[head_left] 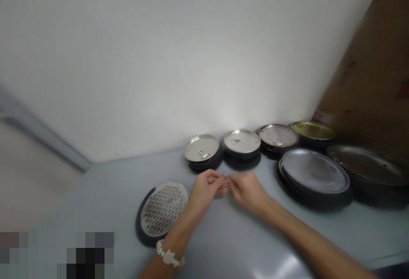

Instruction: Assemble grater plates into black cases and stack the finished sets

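Over the middle of the grey table (204, 232), my two hands meet fingertip to fingertip. My left hand (207, 189) is closed, its thumb and fingers pinched together. From the other side my right hand (247, 189) pinches at the same spot. A tiny shiny bit (226, 180) shows between the fingertips, too small and blurred to name. Just behind the hands are a round silver lid (202, 148) with loose small metal pieces on it and a second silver lid (242, 142), each on a dark round base. Left of my left forearm lies a round plate with slotted holes (164, 206).
Farther right stand more round metal lids on dark bases: a dull one (277, 135), a gold one (313, 130), a large silver one (315, 170) and a large dark one (367, 164). A white wall (179, 57) rises behind the table, with a brown cardboard surface (367, 79) at right.
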A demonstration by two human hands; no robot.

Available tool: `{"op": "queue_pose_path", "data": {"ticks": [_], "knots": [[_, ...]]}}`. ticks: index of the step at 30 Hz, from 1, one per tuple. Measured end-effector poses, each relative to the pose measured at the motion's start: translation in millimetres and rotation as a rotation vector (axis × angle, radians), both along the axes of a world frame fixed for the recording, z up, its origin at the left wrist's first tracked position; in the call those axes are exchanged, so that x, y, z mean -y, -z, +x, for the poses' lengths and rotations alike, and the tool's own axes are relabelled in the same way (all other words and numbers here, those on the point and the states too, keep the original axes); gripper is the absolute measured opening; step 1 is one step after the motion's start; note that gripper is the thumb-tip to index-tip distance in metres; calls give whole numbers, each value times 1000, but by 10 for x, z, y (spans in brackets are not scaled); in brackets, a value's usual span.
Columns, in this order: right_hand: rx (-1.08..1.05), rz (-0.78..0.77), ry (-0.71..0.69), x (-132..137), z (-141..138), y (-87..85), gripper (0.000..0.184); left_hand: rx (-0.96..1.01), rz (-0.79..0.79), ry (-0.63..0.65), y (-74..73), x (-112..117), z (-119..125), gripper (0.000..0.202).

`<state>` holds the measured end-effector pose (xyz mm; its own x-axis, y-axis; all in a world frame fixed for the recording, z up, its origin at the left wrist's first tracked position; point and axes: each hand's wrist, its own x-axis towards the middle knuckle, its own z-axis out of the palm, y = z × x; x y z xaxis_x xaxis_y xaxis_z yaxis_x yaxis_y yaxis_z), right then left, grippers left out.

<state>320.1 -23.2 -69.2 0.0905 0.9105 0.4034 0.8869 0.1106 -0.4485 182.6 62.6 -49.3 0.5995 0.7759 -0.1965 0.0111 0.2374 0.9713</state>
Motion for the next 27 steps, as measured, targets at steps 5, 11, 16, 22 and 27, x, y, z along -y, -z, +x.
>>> {"op": "queue_pose_path", "data": {"ticks": [5, 11, 16, 22, 27], "knots": [[3, -27, -28, 0, -15, 33, 19, 27, -62, -32, -27, 53, 27, 35], [-81, -33, -28, -42, -31, 27, 27, 21, -65, -62, -25, 16, 4, 33], [-227, -60, -92, -62, -1, -14, 30, -29, 61, 0, -52, -38, -35, 24], [-118, -74, -71, -66, -5, 25, 20, -105, 247, -12, -48, -15, -27, 18], [-1, -29, -21, -46, -6, 18, 17, -78, 342, 22, -45, 31, -19, 18]]}}
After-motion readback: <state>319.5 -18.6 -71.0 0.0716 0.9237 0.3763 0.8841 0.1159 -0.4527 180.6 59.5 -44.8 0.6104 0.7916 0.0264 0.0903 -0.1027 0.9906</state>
